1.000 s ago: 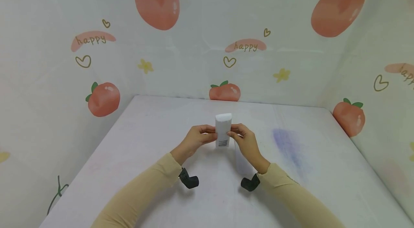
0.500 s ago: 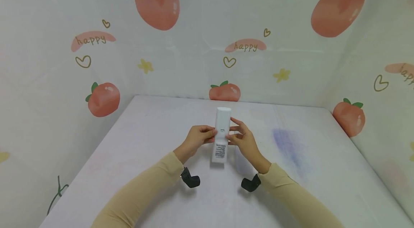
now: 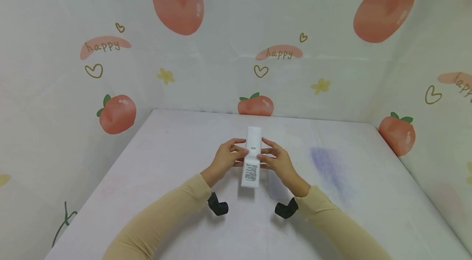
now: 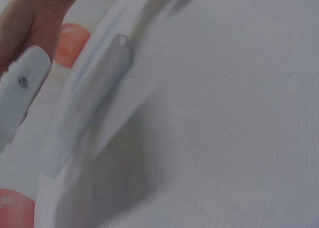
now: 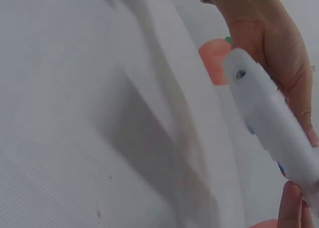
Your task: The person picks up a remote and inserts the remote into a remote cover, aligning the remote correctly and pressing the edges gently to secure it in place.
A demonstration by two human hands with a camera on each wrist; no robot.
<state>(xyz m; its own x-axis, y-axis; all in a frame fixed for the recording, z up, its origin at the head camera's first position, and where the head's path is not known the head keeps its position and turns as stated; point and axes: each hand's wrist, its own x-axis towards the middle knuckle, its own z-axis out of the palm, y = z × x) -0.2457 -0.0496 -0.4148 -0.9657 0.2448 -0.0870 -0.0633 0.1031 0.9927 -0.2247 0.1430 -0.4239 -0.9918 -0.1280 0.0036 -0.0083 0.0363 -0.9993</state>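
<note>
A long white remote control (image 3: pixel 252 157), its printed label with a square code facing up, is held above the table between both hands. My left hand (image 3: pixel 223 160) pinches its left edge with the thumb in front and the fingers behind. On the opposite edge my right hand (image 3: pixel 283 164) grips it likewise. In the right wrist view the remote control (image 5: pixel 269 108) shows a small dark spot at one end and bits of colour along one side. Beneath my right hand, a flat translucent sleeve (image 3: pixel 277 186) lies on the table; the left wrist view shows this sleeve (image 4: pixel 92 96) with a small hole in one corner.
The table (image 3: pixel 177 219) has a pale cloth with a purple-blue smudge (image 3: pixel 330 169) to the right. Behind and beside it hangs a white curtain (image 3: pixel 221 26) printed with peaches. A black wrist camera (image 3: pixel 218 206) sits under the left sleeve, another camera (image 3: pixel 287 208) under the right.
The remote control has tipped so that its labelled back now faces me at full length. Its upper end then dropped slightly. My left fingers have spread along the edge.
</note>
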